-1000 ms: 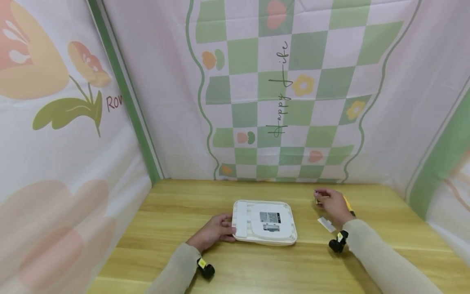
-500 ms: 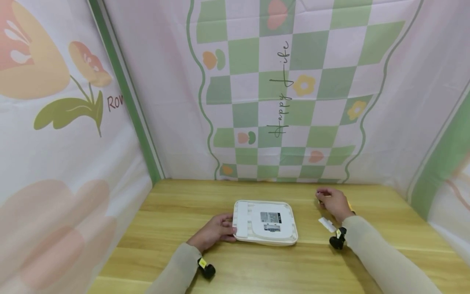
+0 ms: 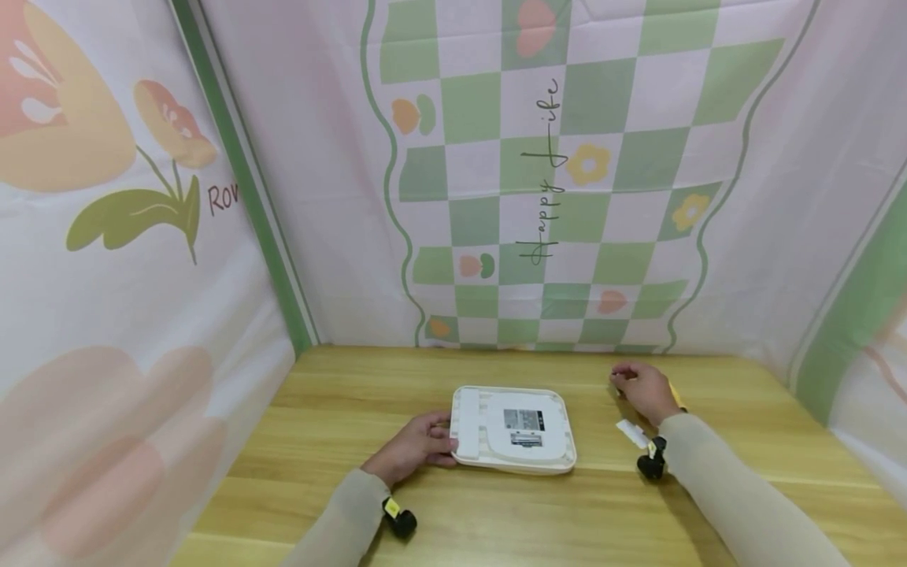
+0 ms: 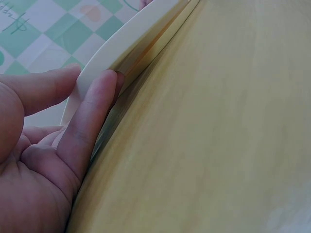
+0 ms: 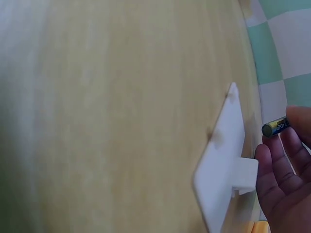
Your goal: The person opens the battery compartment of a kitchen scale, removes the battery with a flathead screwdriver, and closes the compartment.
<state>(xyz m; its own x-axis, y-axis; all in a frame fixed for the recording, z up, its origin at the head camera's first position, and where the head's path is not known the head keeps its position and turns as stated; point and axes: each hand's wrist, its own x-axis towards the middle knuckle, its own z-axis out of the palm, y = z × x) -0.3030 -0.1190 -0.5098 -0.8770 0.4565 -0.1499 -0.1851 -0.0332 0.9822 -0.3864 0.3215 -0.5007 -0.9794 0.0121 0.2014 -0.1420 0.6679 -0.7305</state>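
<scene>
My left hand [image 3: 418, 449] grips the left edge of a white, rounded-square device [image 3: 468, 425], thumb at the rim and fingers underneath. The device lies underside up, showing a grey label [image 3: 523, 420] and an uncovered battery compartment [image 3: 527, 441]. In the left wrist view, the device's edge [image 4: 131, 41] stands a little off the wood where the fingers reach under. My right hand [image 3: 646, 392] pinches a small cylindrical battery [image 5: 275, 127] at the right, above the tabletop. Just below that hand lies a white battery cover [image 3: 631, 432] with a raised tab [image 5: 247, 174].
A yellow and black object [image 3: 678, 396] lies partly hidden behind my right hand. The wooden table [image 3: 510, 520] ends at a patterned cloth backdrop [image 3: 538, 236], with more printed cloth [image 3: 142, 315] to the left.
My right hand with the battery has shifted very slightly to the right. The left hand and the white device keep their places.
</scene>
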